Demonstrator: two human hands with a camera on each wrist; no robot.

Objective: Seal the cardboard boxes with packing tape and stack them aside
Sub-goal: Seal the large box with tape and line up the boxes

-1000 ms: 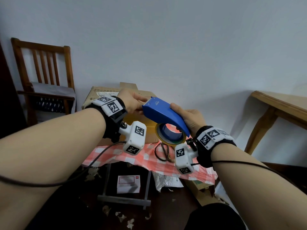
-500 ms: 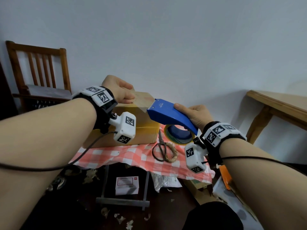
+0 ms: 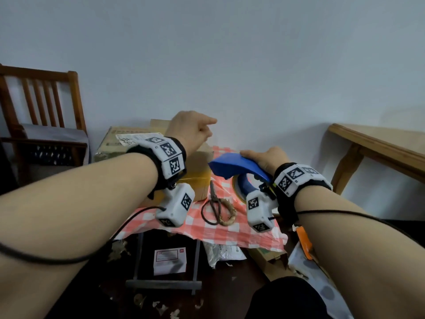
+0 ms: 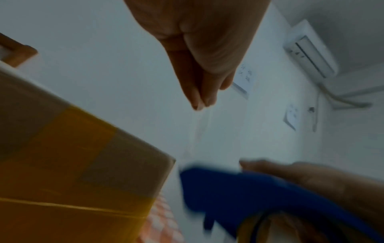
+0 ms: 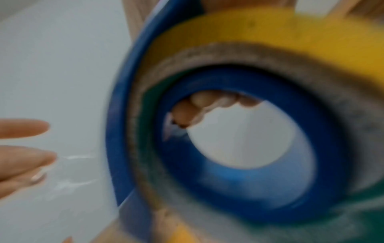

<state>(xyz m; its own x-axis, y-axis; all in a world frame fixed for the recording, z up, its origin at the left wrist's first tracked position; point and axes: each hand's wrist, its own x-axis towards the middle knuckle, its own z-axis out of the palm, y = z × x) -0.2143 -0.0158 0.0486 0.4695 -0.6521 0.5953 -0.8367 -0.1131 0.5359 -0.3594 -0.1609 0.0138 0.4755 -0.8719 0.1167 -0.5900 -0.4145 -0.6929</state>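
Note:
A brown cardboard box [image 3: 138, 143] with yellowish tape on its side stands at the back left of a small table with a checked cloth [image 3: 230, 229]. My right hand [image 3: 253, 155] grips a blue tape dispenser [image 3: 239, 166] just right of the box, low over the cloth. Its yellow-edged tape roll [image 5: 270, 24] fills the right wrist view, blurred. My left hand [image 4: 202, 103] is raised above the box's right end. It pinches the end of a clear tape strip [image 4: 199, 129] that runs down to the dispenser [image 4: 239, 189].
Dark scissors [image 3: 216, 203] lie on the cloth in front of the dispenser. A wooden chair [image 3: 41, 111] stands at the left and a wooden table [image 3: 379, 146] at the right. Envelopes [image 3: 170, 261] and scraps litter the floor under the small table.
My right hand has lowered the dispenser to the right of the box. My left hand has drawn up and away from the dispenser, pulling the tape strip out.

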